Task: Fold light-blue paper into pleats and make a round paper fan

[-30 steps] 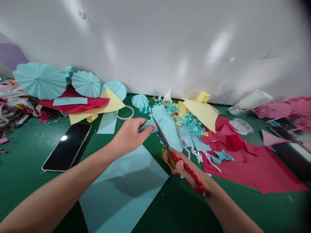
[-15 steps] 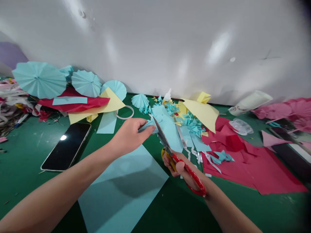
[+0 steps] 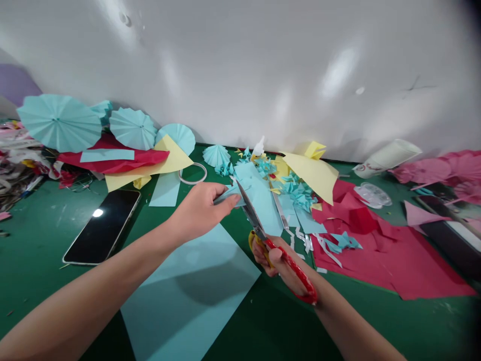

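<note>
Between thumb and fingers, my left hand [image 3: 205,209] pinches a small folded piece of light blue paper [image 3: 233,196]. My right hand [image 3: 276,258] is wrapped round a pair of scissors [image 3: 259,230] with one red and one yellow handle. The blades point up and to the left, right beside the paper's edge; I cannot tell whether they touch it. Below both hands lies a large light blue sheet [image 3: 195,286] with a shadow over it. More light blue paper strips [image 3: 259,195] and crumpled blue scraps [image 3: 296,190] lie just beyond the scissors.
A phone [image 3: 103,225] lies at left, near a roll of tape [image 3: 193,174]. Pleated blue paper fans [image 3: 60,123] lean along the white wall [image 3: 240,75]. Red paper [image 3: 391,260], a paper cup [image 3: 387,158] and pink paper fans [image 3: 432,168] are at right.
Almost nothing differs. My right hand and the scissors' handles have shifted very slightly left; my left hand holds the folded paper in the same place.
</note>
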Motion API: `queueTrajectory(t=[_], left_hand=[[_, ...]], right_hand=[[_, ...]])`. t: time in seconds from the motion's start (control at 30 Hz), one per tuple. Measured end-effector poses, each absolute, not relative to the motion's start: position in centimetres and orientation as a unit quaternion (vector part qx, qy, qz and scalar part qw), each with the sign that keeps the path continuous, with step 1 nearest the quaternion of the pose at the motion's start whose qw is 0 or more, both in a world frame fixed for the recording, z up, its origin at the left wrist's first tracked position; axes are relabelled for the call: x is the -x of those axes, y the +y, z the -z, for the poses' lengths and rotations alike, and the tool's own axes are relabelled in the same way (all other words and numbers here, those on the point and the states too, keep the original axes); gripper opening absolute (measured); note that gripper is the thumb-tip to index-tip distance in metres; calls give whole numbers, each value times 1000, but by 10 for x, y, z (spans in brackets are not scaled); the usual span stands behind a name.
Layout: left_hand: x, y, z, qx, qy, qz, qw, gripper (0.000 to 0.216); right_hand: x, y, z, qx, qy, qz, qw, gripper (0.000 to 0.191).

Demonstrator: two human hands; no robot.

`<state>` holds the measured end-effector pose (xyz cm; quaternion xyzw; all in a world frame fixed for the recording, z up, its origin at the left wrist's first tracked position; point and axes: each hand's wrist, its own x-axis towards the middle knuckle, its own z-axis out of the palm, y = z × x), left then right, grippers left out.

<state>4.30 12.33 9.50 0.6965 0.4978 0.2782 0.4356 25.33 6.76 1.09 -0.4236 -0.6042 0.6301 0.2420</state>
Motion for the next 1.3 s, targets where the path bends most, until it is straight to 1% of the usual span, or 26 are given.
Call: queueTrajectory(t=[0.2, 0.37, 0.57, 0.67, 1.0, 1.3], left_hand=[[-43, 123, -94, -702, 504, -276, 421, 33], [-43, 122, -94, -697, 482, -298, 440, 35], [-41, 119, -100, -755, 487, -289, 331, 35], [-42, 116, -102, -773, 475, -289, 305, 34], [-48, 111, -102, -762, 480, -291, 324, 33], [-50, 110, -102, -749, 495, -293, 329, 36]], right_hand=[[-253, 64, -11, 429, -599, -632, 238, 63], [-251, 63, -21, 431, -634, -596, 238, 62], [-245, 63, -43, 426, -678, -557, 221, 66], [-243, 62, -45, 429, -680, -547, 232, 65], [-249, 60, -27, 430, -658, -570, 238, 62], [-249, 59, -28, 450, -642, -580, 222, 62]])
